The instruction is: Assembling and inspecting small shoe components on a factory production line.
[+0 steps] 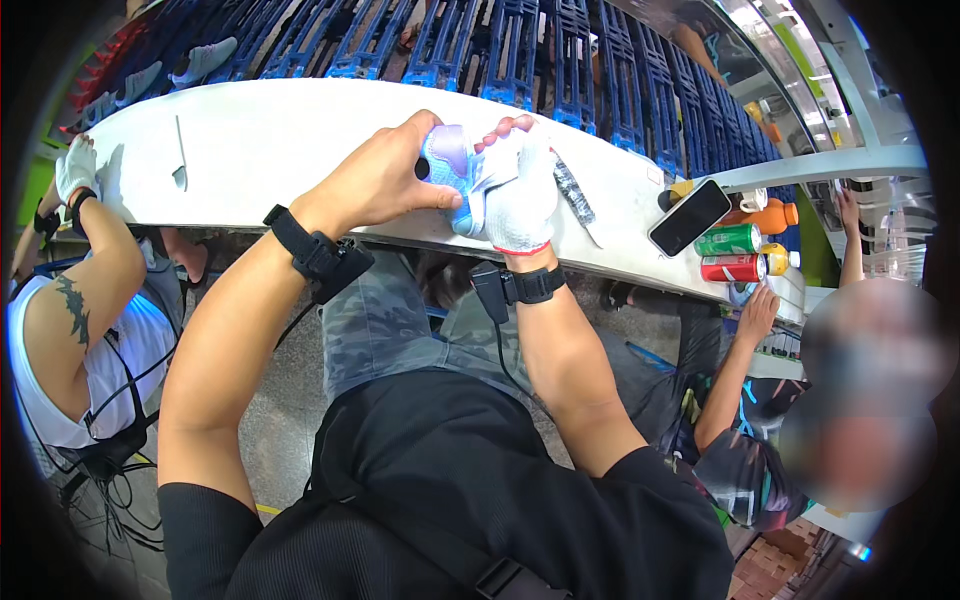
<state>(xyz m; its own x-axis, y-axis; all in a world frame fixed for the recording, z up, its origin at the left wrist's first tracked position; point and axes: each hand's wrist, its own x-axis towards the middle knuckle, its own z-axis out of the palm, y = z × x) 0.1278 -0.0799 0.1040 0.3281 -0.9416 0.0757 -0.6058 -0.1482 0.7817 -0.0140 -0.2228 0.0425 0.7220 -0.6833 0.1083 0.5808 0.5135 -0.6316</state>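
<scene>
A light blue shoe [447, 165] with a lavender patch is held over the white table's front part. My bare left hand [385, 170] grips its left side, with the thumb across the front and the fingers behind. On its right side is my right hand [520, 190], in a white knit glove with bare fingertips, closed against the shoe. A whitish flap [494, 168] shows between the glove and the shoe; I cannot tell whether it is cloth or part of the shoe. Just right of the glove lies a slim tool [573, 192] with a black-and-white patterned handle and a thin curved tip.
A phone [690, 218], a green can [728, 240], a red can [733, 268] and several bottles stand or lie on the white table [270, 130] to the right. A spoon-like tool [180, 178] lies left. Blue slatted racks [440, 45] run behind, with shoes [204, 60]. People sit on both sides.
</scene>
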